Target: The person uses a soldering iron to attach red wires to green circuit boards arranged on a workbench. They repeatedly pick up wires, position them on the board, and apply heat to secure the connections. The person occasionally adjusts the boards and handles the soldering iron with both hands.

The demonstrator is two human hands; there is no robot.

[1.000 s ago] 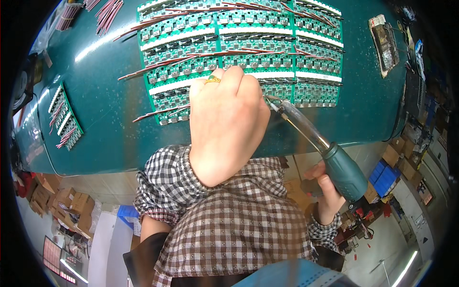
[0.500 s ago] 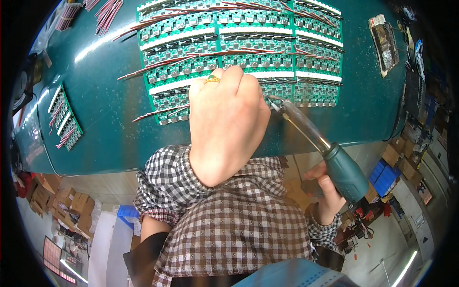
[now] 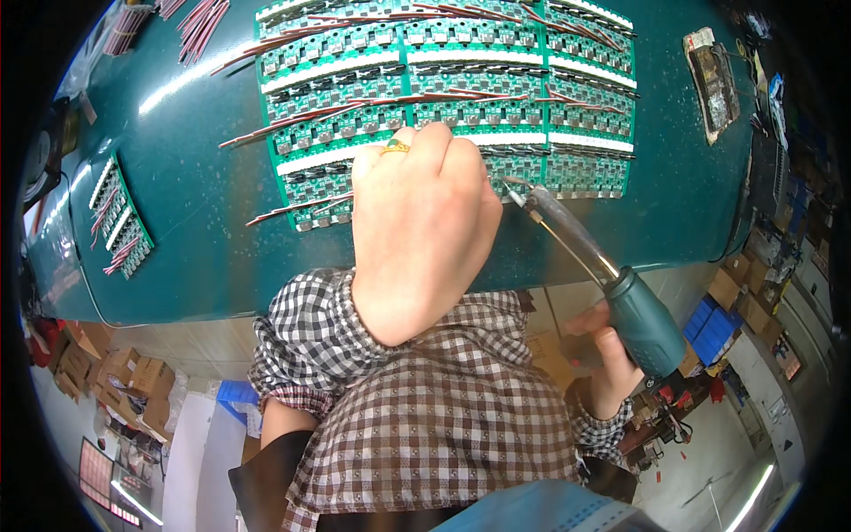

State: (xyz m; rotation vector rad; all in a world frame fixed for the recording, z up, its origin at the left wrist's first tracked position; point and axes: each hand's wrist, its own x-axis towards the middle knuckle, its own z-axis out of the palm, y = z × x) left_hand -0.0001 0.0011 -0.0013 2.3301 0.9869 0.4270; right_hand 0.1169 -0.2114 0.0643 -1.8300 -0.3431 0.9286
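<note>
My left hand rests over the near edge of the green circuit boards, its fingers curled closed. What its fingertips pinch, if anything, is hidden beneath the hand. My right hand holds a soldering iron by its green handle. The iron's tip points up and left, close to the near row of boards just right of my left hand. Several red and dark thin wires lie across the rows of boards, between white connector strips.
A smaller board piece with wires lies at the left on the green table. Bundles of wires lie at the far left. On the right is a worn, stained block. Cardboard boxes stand on the floor.
The soldering iron has shifted slightly right and down, its tip drawing a little away from my left hand. My left hand stays nearly still.
</note>
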